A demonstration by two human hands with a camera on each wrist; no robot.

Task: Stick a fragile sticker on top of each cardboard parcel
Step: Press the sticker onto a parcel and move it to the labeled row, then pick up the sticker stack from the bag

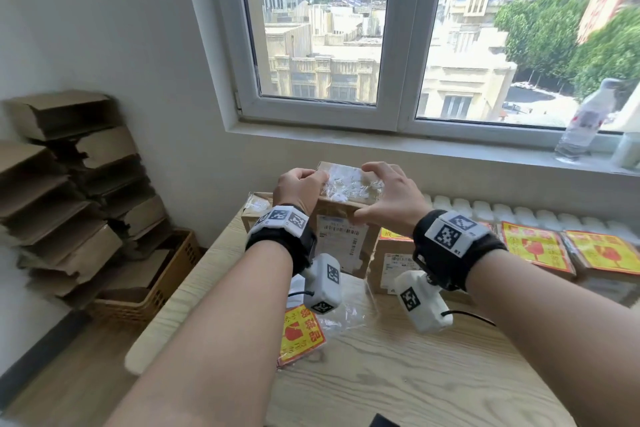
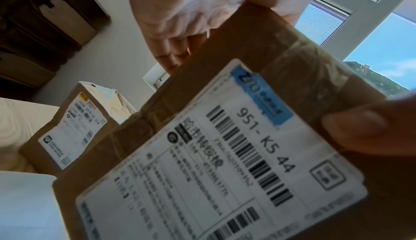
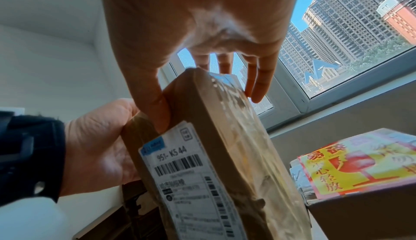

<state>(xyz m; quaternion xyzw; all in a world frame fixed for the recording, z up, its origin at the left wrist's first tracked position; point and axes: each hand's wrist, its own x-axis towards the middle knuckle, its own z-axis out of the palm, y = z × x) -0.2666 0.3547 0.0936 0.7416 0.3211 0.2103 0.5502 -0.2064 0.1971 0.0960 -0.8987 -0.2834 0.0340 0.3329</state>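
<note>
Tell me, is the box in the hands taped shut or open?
Taped shut: shiny clear tape covers the top of the parcel and no flap stands up.

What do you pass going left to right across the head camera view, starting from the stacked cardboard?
Stack of flattened cardboard → brown basket → left hand → held parcel → right hand → parcels with fragile stickers → water bottle on the windowsill.

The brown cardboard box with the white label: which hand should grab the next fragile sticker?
Probably left. The red-and-yellow sticker stack lies on the wooden table below the left hand. Both hands grip the brown cardboard box, so the right hand would steady it.
</note>
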